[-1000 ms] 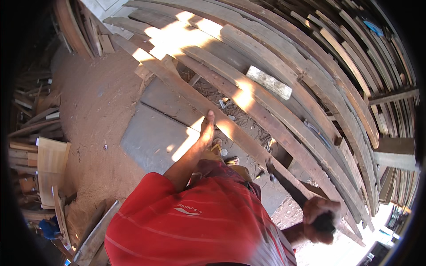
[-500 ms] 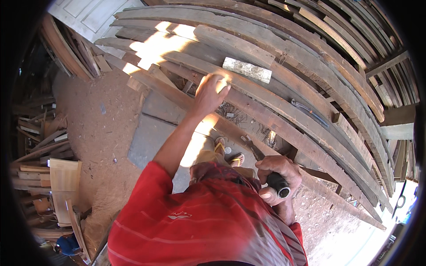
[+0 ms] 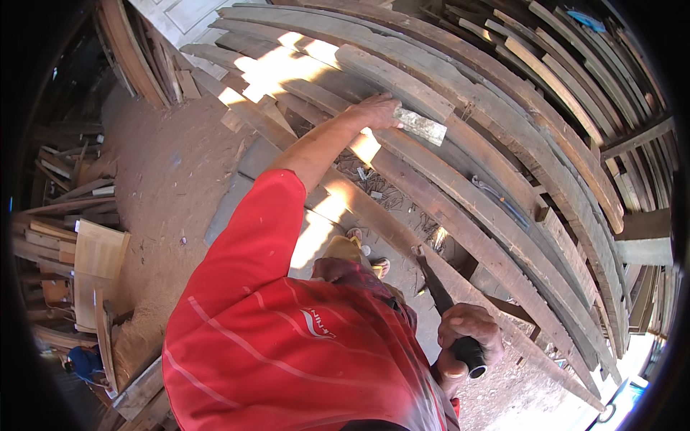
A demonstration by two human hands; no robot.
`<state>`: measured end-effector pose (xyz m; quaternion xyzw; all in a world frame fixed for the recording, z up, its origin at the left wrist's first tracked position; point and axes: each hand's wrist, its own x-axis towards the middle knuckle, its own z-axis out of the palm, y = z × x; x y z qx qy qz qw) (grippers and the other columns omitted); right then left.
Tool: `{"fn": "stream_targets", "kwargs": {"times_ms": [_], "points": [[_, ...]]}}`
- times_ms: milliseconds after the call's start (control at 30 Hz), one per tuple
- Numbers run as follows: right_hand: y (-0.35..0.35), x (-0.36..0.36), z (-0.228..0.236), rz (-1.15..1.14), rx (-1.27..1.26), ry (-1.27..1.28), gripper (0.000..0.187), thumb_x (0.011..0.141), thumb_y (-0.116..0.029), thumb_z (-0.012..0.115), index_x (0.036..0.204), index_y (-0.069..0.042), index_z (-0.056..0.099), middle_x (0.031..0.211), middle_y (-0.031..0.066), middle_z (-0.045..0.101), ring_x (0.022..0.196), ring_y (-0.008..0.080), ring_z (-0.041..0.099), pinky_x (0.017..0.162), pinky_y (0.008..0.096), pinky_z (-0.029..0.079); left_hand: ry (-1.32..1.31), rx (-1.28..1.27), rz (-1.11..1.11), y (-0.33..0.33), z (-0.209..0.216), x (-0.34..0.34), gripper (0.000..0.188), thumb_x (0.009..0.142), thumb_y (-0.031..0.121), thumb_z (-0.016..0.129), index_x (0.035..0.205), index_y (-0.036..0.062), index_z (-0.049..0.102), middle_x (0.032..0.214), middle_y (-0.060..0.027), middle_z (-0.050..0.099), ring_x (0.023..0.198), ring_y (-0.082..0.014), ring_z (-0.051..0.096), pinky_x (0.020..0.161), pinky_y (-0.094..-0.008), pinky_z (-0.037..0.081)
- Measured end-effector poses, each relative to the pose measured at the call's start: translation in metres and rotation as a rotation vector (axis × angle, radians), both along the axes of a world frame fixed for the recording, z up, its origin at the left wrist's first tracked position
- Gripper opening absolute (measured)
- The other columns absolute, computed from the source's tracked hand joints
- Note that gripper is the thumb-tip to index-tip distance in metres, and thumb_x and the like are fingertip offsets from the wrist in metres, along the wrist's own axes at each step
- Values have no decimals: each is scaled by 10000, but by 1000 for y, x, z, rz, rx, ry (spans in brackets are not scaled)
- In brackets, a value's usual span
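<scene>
1. At the far left edge, a jumble of short brown wood offcuts lies stacked on the ground, with a pale square plywood board leaning just in front of it.
2. Right of that stretches bare brown dirt floor, and a flat grey board lies on it near the person's red-sleeved left arm.
3. The left hand reaches far out, palm down and fingers spread flat, pressing on a small pale grey rectangular wood block. The block lies on top of one of the long curved weathered planks, in the far middle of the scene, partly in a patch of sunlight.
4. The planks run side by side from the far left to the near right, bending with the lens.
5. Below them, near the middle, the person's feet in sandals stand on the ground.
6. At the near right, the right hand is closed tight around the black handle of a dark metal hammer, whose head points up and away, towards the planks, well apart from the block.
7. Further right, a grey slender metal tool rests on a plank.
</scene>
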<state>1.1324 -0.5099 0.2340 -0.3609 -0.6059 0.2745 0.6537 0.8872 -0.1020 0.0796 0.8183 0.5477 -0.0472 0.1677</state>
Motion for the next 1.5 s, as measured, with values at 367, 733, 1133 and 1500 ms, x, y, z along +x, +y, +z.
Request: {"fn": "stream_targets", "kwargs": {"times_ms": [367, 733, 1133, 1500], "points": [[-12, -6, -11, 34, -105, 161, 743, 826, -684, 730, 1030, 20, 605, 521, -10, 503, 437, 129, 493, 471, 279, 413, -470, 395, 172, -77, 44, -39, 658, 944, 482, 690, 1349, 0, 498, 1283, -265, 550, 1242, -437, 561, 1003, -502, 504], [42, -89, -1, 256, -83, 165, 723, 844, -654, 735, 1052, 28, 612, 550, 6, 490, 440, 131, 486, 457, 274, 403, -1423, 210, 1159, -292, -26, -234, 774, 992, 727, 421, 1271, 17, 551, 963, -103, 678, 831, -191, 685, 671, -348, 568], [154, -292, -34, 116, 147, -17, 459, 1027, -405, 632, 1003, 52, 606, 582, 40, 500, 476, 108, 455, 431, 262, 357, -1270, -337, 1773, -548, -166, -375, 560, 941, 532, 693, 1104, 23, 524, 798, -81, 623, 635, -178, 637, 501, -327, 525], [194, -380, -50, -138, -20, -182, 334, 960, -307, 741, 905, 3, 629, 626, 31, 545, 489, 91, 468, 459, 251, 351, -1329, 42, 1899, -483, -148, -505, 571, 950, 517, 688, 1187, 23, 522, 903, -67, 650, 780, -156, 664, 558, -327, 570]]}}
